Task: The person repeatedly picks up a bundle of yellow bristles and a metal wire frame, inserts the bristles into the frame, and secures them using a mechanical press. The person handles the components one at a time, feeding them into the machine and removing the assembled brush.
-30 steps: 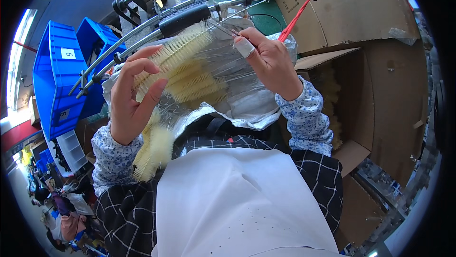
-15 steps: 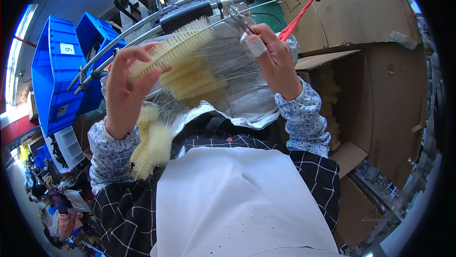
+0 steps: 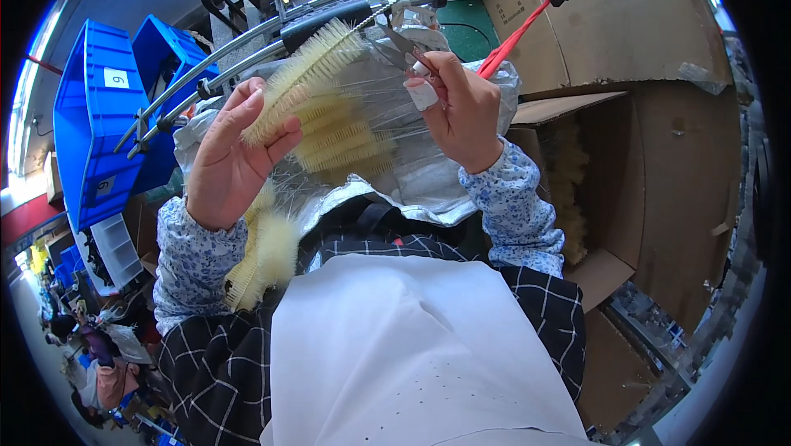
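Left hand (image 3: pixel 235 149) grasps 1 bristle brush (image 3: pixel 311 65), right hand (image 3: pixel 467 112) grips scissors (image 3: pixel 400 50) nearby; trimming appears in progress, the next cut calling for steadiness.

Brush (image 3: pixel 311 71) covered in rough, matt bristles, cored with twisted metal wire. Scissors (image 3: pixel 402 42) bladed in smooth metal. Sheet (image 3: pixel 428 186) crinkled, shiny along its front edge. Bins (image 3: pixel 92 116) moulded in smooth plastic. Carton (image 3: pixel 618 153) made of matt cardboard.
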Available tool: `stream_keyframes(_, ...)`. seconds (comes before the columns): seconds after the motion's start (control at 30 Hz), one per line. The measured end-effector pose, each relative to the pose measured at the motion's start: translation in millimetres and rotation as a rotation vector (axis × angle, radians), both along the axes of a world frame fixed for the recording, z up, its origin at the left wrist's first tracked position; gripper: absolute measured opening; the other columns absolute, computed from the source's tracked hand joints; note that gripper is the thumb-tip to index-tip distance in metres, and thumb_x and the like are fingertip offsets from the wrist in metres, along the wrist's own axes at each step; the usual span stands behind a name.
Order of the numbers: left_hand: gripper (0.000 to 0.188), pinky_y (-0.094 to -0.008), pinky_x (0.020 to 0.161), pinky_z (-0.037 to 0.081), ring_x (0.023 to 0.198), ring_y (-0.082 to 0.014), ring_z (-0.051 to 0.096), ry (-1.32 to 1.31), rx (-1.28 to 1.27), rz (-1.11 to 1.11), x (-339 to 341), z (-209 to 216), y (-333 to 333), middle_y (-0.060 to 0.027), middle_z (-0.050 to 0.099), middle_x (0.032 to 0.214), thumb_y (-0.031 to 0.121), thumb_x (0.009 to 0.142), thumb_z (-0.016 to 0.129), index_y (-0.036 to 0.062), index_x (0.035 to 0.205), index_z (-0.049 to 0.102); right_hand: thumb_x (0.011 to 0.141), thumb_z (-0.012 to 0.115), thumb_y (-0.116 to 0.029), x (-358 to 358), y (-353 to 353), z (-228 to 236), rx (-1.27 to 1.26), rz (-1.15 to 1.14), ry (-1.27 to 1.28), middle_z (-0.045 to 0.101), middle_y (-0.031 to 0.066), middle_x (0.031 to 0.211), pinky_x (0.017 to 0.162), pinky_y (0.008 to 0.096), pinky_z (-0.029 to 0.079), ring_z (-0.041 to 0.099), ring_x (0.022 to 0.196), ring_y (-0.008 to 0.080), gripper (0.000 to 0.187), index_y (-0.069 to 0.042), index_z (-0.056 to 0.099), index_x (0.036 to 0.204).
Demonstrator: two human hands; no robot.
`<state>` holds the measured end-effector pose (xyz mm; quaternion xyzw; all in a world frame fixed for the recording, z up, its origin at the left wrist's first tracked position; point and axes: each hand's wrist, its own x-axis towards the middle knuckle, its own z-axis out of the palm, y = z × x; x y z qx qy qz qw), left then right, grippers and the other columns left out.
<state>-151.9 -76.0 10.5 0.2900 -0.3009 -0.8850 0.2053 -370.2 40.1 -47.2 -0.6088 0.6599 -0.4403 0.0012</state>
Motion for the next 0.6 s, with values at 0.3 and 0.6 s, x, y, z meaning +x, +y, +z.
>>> stream_keyframes(0.3, 0.019, -0.0271, 0.078, 0.05, 0.088, -0.0186, 0.057, -0.01, -0.081, -0.031, -1.7, 2.1, 1.4, -0.0139, 0.048, 0.104, 0.016, 0.086, 0.046, 0.0077, 0.101, 0.037, 0.082, 0.054, -0.024, 3.7, -3.3, -0.7, 0.025, 0.016, -0.023, 0.057, 0.0064, 0.064, 0.046, 0.0258, 0.041, 0.056, 0.052, 0.0186, 0.021, -0.005, 0.051, 0.088)
stream_keyframes(0.6, 0.019, -0.0266, 0.078, 0.05, 0.088, -0.0186, 0.058, 0.001, -0.071, -0.042, -2.6, 0.6, 1.8, -0.0144, 0.048, 0.103, 0.016, 0.086, 0.047, 0.0076, 0.1, 0.037, 0.082, 0.053, -0.032, 3.6, -6.7, -3.9, -0.025, 0.018, -0.027, 0.053, 0.0048, 0.056, 0.041, 0.0285, 0.039, 0.054, 0.047, 0.0197, 0.024, -0.009, 0.049, 0.083)
